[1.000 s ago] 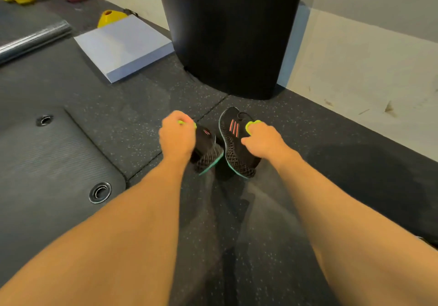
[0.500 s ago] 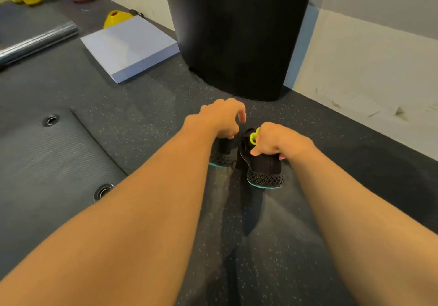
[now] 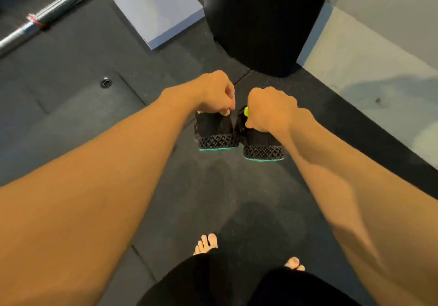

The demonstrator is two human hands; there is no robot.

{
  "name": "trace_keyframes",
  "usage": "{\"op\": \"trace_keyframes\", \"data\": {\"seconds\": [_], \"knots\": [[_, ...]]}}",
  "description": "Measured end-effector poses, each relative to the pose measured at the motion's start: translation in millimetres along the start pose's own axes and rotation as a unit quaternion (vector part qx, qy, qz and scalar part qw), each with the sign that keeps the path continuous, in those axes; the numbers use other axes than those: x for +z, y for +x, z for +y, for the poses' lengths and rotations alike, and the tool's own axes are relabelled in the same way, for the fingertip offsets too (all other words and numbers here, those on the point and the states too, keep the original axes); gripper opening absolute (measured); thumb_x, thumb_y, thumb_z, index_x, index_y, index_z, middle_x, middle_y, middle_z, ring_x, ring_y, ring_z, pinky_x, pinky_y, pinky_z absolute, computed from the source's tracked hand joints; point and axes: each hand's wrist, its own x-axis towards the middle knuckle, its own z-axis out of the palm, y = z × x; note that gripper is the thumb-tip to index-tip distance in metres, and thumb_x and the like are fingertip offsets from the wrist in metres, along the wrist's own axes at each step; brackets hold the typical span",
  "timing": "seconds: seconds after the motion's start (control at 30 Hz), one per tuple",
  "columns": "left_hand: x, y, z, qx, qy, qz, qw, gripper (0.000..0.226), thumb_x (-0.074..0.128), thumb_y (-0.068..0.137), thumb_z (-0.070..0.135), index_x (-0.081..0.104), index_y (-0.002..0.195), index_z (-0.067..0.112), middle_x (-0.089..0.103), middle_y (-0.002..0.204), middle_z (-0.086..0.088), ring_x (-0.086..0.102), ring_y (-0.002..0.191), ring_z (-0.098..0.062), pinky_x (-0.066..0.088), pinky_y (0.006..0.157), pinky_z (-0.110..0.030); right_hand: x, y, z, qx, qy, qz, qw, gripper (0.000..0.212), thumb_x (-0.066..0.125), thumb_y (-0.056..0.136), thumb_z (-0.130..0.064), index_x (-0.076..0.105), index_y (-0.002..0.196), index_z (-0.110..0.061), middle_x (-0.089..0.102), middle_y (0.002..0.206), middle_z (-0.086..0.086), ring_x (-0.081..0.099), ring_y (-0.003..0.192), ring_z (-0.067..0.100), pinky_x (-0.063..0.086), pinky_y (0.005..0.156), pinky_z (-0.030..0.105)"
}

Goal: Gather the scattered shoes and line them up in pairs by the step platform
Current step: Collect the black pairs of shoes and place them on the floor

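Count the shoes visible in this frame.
2. The left shoe is gripped at its top by the left hand; the right shoe is close beside it, gripped by the right hand. Both heels face the camera. More shoes may lie out of view.

Arms stretched forward, fingers (image 3: 228, 96) curled downward: left hand (image 3: 213, 92) grips the left shoe (image 3: 214, 128), right hand (image 3: 270, 109) the right shoe (image 3: 260, 141).

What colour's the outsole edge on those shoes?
Teal outsole edge on the left shoe, under its black lattice midsole; head view shows it.
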Motion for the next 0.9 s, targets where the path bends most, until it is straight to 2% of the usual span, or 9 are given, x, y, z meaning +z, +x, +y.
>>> {"op": "trace_keyframes", "data": {"seconds": [0.13,0.27,0.37,0.47,0.53,0.6,0.67,0.8,0.9], "knots": [[-98,-115,29,-0.028,-0.012,-0.032,0.999,0.014,0.065,0.082,0.006,0.069,0.089,0.017,0.060,0.077,-0.001,0.052,0.062,-0.012,0.043,0.047,-0.024,-130,-86,-45,-0.029,0.006,-0.056,0.998,0.027,0.069,0.081,-0.020,0.044,0.082,-0.012,0.047,0.082,0.006,0.049,0.077,0.030,0.037,0.065,0.037],[-210,-246,77,-0.028,-0.012,0.005,1.000,0.008,0.070,0.078,0.011,0.067,0.078,0.018,0.060,0.072,0.002,0.060,0.068,-0.017,0.051,0.052,-0.028,-273,-181,-93,-0.071,-0.026,-0.084,0.994,0.044,0.079,0.074,-0.033,0.043,0.072,-0.009,0.045,0.071,0.006,0.050,0.068,0.029,0.044,0.063,0.037],[-278,-329,104,-0.038,0.025,0.067,0.997,0.013,0.078,0.073,0.021,0.066,0.078,0.020,0.060,0.077,0.004,0.057,0.070,-0.013,0.044,0.053,-0.024,-359,-241,-132,-0.104,-0.037,-0.097,0.989,0.050,0.083,0.071,-0.035,0.039,0.061,-0.011,0.046,0.058,0.006,0.049,0.049,0.024,0.047,0.058,0.033],[-321,-398,128,-0.067,0.044,0.122,0.989,0.020,0.081,0.071,0.029,0.066,0.084,0.022,0.064,0.089,-0.003,0.062,0.076,-0.022,0.044,0.053,-0.026,-420,-292,-164,-0.132,-0.065,-0.104,0.984,0.050,0.081,0.073,-0.035,0.039,0.063,-0.010,0.048,0.062,0.008,0.049,0.052,0.027,0.048,0.061,0.036],[-340,-445,135,-0.099,0.055,0.181,0.977,0.027,0.081,0.070,0.034,0.067,0.088,0.019,0.065,0.096,-0.006,0.062,0.083,-0.025,0.047,0.056,-0.030,-453,-322,-185,-0.165,-0.081,-0.075,0.980,0.048,0.081,0.074,-0.034,0.041,0.065,-0.009,0.048,0.065,0.008,0.050,0.058,0.027,0.047,0.065,0.037],[-347,-495,139,-0.147,0.068,0.242,0.957,0.041,0.084,0.065,0.041,0.066,0.092,0.016,0.062,0.097,-0.007,0.060,0.090,-0.029,0.052,0.070,-0.038,-479,-353,-205,-0.212,-0.101,-0.046,0.971,0.046,0.082,0.073,-0.035,0.043,0.065,-0.011,0.049,0.064,0.007,0.051,0.057,0.027,0.049,0.065,0.035],[-345,-548,145,-0.198,0.065,0.268,0.941,0.043,0.087,0.060,0.043,0.065,0.084,0.015,0.061,0.085,-0.005,0.061,0.087,-0.030,0.055,0.075,-0.042,-498,-386,-223,-0.271,-0.100,-0.018,0.957,0.046,0.083,0.071,-0.035,0.044,0.065,-0.012,0.049,0.062,0.005,0.049,0.050,0.022,0.046,0.054,0.030],[-330,-653,155,-0.296,0.040,0.296,0.907,0.040,0.087,0.062,0.039,0.065,0.078,0.011,0.059,0.072,-0.005,0.062,0.079,-0.030,0.055,0.073,-0.042,-514,-456,-268,-0.379,-0.094,-0.003,0.920,0.038,0.083,0.070,-0.036,0.055,0.069,-0.010,0.050,0.061,0.006,0.048,0.048,0.020,0.043,0.050,0.029],[-315,-733,152,-0.347,0.020,0.356,0.867,0.030,0.085,0.066,0.034,0.069,0.080,0.013,0.066,0.084,-0.007,0.058,0.079,-0.025,0.051,0.069,-0.035,-513,-515,-311,-0.459,-0.084,-0.008,0.884,0.035,0.082,0.072,-0.034,0.068,0.086,-0.005,0.061,0.067,0.009,0.054,0.050,0.022,0.052,0.062,0.034]]}}
